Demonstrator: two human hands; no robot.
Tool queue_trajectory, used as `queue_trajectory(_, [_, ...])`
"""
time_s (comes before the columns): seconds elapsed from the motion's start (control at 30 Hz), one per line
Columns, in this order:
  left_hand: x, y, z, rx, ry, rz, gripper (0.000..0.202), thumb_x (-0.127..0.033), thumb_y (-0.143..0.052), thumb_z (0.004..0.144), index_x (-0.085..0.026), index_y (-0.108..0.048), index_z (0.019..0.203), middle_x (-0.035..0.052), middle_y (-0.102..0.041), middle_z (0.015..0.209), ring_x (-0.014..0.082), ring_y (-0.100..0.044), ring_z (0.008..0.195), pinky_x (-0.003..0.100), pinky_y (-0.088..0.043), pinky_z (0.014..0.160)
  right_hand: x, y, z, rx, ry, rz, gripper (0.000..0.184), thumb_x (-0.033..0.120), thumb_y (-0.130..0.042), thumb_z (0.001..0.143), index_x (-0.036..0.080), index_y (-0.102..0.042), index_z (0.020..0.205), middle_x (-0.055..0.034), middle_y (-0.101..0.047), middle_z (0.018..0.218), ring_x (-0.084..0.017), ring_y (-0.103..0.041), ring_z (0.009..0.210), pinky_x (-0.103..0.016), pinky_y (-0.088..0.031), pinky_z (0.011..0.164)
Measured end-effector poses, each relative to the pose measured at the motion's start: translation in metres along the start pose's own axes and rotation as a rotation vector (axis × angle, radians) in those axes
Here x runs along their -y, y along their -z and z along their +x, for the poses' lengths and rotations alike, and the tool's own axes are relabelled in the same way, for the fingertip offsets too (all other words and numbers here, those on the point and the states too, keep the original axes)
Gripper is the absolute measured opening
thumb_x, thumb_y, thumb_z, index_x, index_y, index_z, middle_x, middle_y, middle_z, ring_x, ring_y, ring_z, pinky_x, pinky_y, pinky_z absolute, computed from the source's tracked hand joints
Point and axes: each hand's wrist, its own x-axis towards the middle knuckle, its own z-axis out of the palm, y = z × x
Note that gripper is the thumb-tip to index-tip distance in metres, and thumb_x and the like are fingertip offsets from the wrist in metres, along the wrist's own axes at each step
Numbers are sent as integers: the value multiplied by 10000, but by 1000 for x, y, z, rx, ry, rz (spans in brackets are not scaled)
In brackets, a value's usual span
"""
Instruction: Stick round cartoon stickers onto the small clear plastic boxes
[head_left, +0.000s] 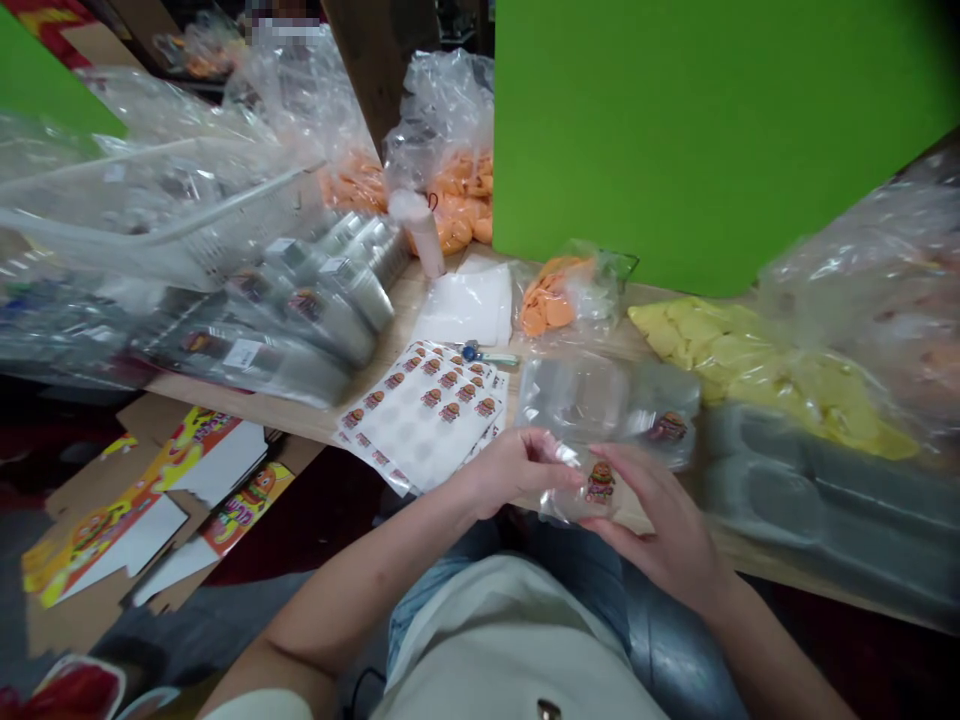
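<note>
At the table's front edge I have a small clear plastic box between both hands, with a burger sticker on its face. My left hand pinches the box from the left, its fingertips near the sticker. From the right, my right hand has its thumb and fingers at the box's edges. Left of the hands lie sheets of burger stickers, partly peeled on top. Just beyond the hands are a clear clamshell box and another clear box with a burger sticker.
Stacked clear boxes stand at right beside a bag of yellow pieces. A bag of orange pieces, white sheets and a pen lie behind. Stacked containers and a white basket fill the left; printed cartons lie below.
</note>
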Motion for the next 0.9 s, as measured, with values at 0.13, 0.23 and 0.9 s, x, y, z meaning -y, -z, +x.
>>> queue_trajectory(0.13, [-6, 11, -1, -79, -114, 55, 416, -476, -680, 643, -168, -403, 611, -95, -371, 491, 34, -374, 441, 195, -383, 526, -30, 19, -3, -94, -187, -46, 613, 346, -601, 782, 237, -346, 1328, -105, -491, 1262, -269, -463, 1168, -455, -398, 977])
queue_trajectory(0.23, [-10, 16, 0, -95, -188, 145, 394, -546, -479, 786, -167, -465, 680, -63, -432, 499, 69, -435, 474, 216, -403, 550, -77, 28, -14, -41, -230, -228, 579, 380, -552, 808, 202, -355, 1322, -129, -496, 1259, -283, -472, 1159, -470, -400, 965])
queue_trajectory(0.9, [9, 154, 1, -1196, -146, 1259, 303, -326, -546, 778, -144, -545, 1019, 134, -545, 1086, 256, -473, 1058, 368, -359, 900, -33, -75, 54, 258, 64, -364, 423, 356, -444, 867, 146, -493, 1231, -155, -379, 1384, -307, -297, 1298, -488, -326, 1000])
